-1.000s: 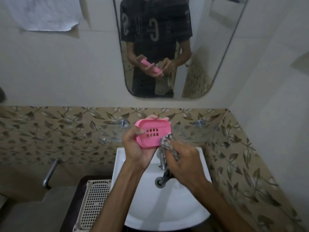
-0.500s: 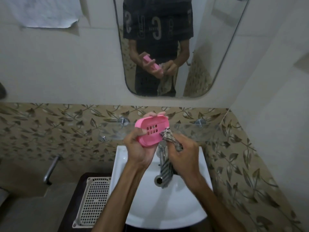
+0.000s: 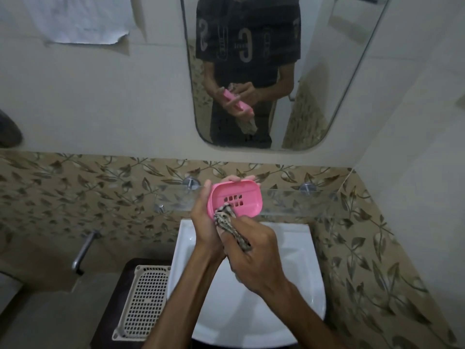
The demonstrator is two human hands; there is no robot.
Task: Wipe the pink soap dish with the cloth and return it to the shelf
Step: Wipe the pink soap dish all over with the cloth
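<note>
The pink soap dish (image 3: 245, 195) with its slotted bottom is tilted toward me above the sink, held from the left side and behind by my left hand (image 3: 205, 220). My right hand (image 3: 254, 258) grips a patterned grey cloth (image 3: 225, 216) and presses its bunched end into the lower left corner of the dish's inside. Behind the dish, a clear glass shelf (image 3: 289, 200) runs along the leaf-patterned tile wall on two metal pegs.
A white washbasin (image 3: 302, 273) lies directly beneath my hands. A beige perforated tray (image 3: 143, 298) sits on a dark stand to its left. A metal tap (image 3: 83, 250) juts from the left wall. A mirror (image 3: 327, 84) hangs above the shelf.
The cloth has moved from the dish's right edge into its lower left inside. My right hand has shifted left, now under the dish and covering the basin tap. The dish has tilted more toward me.
</note>
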